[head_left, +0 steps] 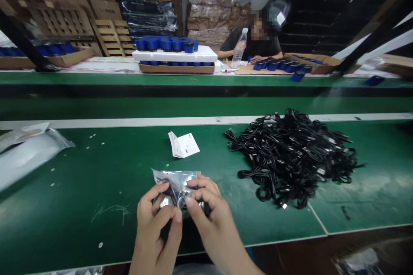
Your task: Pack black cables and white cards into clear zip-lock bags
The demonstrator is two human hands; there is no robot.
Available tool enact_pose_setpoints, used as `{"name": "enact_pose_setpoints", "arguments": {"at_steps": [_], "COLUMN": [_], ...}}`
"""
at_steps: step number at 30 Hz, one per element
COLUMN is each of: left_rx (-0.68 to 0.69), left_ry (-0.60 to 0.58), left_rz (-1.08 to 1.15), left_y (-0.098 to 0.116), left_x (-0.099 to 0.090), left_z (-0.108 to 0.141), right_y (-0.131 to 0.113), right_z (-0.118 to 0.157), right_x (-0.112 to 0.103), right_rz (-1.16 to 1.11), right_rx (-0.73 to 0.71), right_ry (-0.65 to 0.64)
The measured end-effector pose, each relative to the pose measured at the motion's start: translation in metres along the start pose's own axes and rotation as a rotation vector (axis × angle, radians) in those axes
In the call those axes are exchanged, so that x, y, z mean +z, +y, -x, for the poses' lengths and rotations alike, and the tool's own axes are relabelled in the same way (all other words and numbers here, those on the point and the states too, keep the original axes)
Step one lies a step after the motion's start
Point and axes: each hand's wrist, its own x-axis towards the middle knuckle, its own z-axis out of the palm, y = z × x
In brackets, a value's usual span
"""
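Note:
Near the front edge of the green table, my left hand (pixel 158 219) and my right hand (pixel 211 215) grip a small clear plastic bag (pixel 176 177) from both sides. Something black, apparently a coiled cable, shows through the plastic; the fingers partly cover it. Both hands are closed, thumbs pressing on the bag's near side. Just beyond the bag a folded white leaflet (pixel 185 145) stands half open. To the right lies a big heap of black cables (pixel 297 154), bundled in loops with metal plugs showing.
White plastic packaging (pixel 32 150) lies at the left. Across a raised green ledge (pixel 112 79), blue round items (pixel 167 44) sit on a white tray. Behind it a person (pixel 251 47) works beside a clear bottle (pixel 239 49) and more blue items. Cartons and pallets stand at the back.

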Motion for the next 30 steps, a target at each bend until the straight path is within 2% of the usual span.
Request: {"name": "enact_pose_setpoints", "arguments": {"at_steps": [3,6,8,12,14,15,17,20,22,24,26,30], "left_rx": [0.024,0.031,0.036,0.065,0.081,0.088,0.096,0.079,0.048,0.027,0.033,0.063], "left_ry": [0.011,0.01,0.0,-0.021,-0.026,-0.023,-0.01,-0.011,-0.003,0.018,0.02,-0.095], "left_rz": [0.002,0.054,0.068,0.071,0.072,0.071,0.064,0.069,0.093,0.102,0.073,-0.007], "left_y": [0.001,0.001,0.001,-0.001,-0.002,-0.002,-0.003,-0.003,-0.001,0.003,0.005,-0.002], "left_x": [0.002,0.002,0.001,0.001,0.002,0.003,0.003,0.001,-0.001,-0.005,-0.011,-0.033], "left_z": [-0.001,-0.001,-0.001,0.002,0.003,0.004,0.004,0.002,0.001,0.0,-0.002,-0.015], "right_y": [-0.002,-0.001,0.001,0.007,0.009,0.01,0.008,0.0,-0.006,-0.009,-0.011,-0.019], "right_z": [-0.003,-0.001,0.001,0.003,0.002,0.002,0.001,0.002,0.003,0.003,0.001,-0.005], "right_x": [-0.006,-0.007,-0.005,0.002,0.003,0.003,0.0,-0.01,-0.016,-0.019,-0.02,-0.025], "right_rz": [-0.179,-0.131,0.025,0.458,0.599,0.63,0.628,0.579,0.56,0.563,0.546,0.356], "right_rx": [0.162,0.111,-0.042,-0.522,-0.654,-0.665,-0.597,-0.461,-0.45,-0.497,-0.532,-0.399], "right_ry": [-0.089,-0.082,-0.045,0.144,0.201,0.195,0.109,-0.129,-0.241,-0.261,-0.222,-0.255]}}
